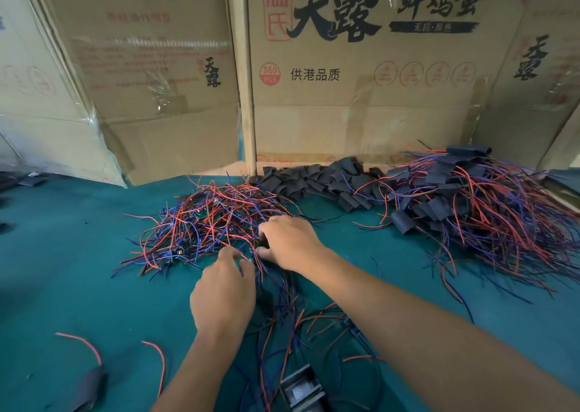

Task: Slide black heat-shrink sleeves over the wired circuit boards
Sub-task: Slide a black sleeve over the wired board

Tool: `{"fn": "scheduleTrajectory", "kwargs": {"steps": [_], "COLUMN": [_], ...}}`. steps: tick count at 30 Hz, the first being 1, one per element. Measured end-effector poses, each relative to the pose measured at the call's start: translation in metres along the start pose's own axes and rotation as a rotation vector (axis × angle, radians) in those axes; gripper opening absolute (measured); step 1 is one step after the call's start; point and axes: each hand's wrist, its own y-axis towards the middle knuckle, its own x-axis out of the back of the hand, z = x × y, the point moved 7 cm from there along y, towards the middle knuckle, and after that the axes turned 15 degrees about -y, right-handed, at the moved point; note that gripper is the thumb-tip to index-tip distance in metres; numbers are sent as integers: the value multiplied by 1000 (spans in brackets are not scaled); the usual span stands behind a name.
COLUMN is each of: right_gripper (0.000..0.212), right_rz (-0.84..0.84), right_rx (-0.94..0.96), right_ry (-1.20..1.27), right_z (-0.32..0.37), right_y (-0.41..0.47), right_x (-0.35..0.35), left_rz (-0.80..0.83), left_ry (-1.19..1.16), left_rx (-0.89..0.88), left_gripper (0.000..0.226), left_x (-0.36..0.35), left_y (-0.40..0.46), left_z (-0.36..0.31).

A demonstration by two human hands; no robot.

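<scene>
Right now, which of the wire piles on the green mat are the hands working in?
The left pile, bare red and blue wires with small boards. Both hands reach into its near edge. The right pile already wears black sleeves.

1. We saw red and blue wires tangled on a teal mat.
2. We noted black sleeves.
3. Brown cardboard boxes bore black and red print.

Cardboard boxes behind teal tabletop
</scene>
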Motion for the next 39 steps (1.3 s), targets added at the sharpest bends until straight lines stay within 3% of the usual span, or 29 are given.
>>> {"fn": "scheduleTrajectory", "kwargs": {"steps": [5, 9, 14, 19, 22, 27, 31, 34, 39], "right_gripper": [27, 36, 30, 19, 15, 17, 15, 19, 22], "right_rz": [8, 31, -79, -89, -175, -375, -470, -449, -456], "right_rx": [93, 68, 48, -22, -150, -254, -175, -99, 69], "right_ry": [-27, 16, 31, 341, 637, 921, 711, 457, 136], "right_z": [10, -1, -37, -74, -98, -123, -114, -94, -51], "right_y": [3, -9, -50, -105, -128, -152, -166, -170, -167], "right_x": [-2, 8, 39, 59, 68, 92, 118, 127, 132], "left_rz": [7, -6, -11, 56, 98, 151, 262, 334, 379], "left_ry": [-25, -58, -168, -304, -326, -347, -532, -732, -814], "left_rx": [18, 3, -100, -223, -292, -321, -368, -370, -455], "left_gripper": [22, 16, 9, 10, 11, 18, 19, 13, 35], "left_x": [0, 2, 6, 0, -4, -10, -13, -12, -8], "left_y": [0, 1, 0, -4, -11, -16, -31, -44, -60], "left_z": [0, -2, -14, -24, -31, -38, -57, -74, -90]}}
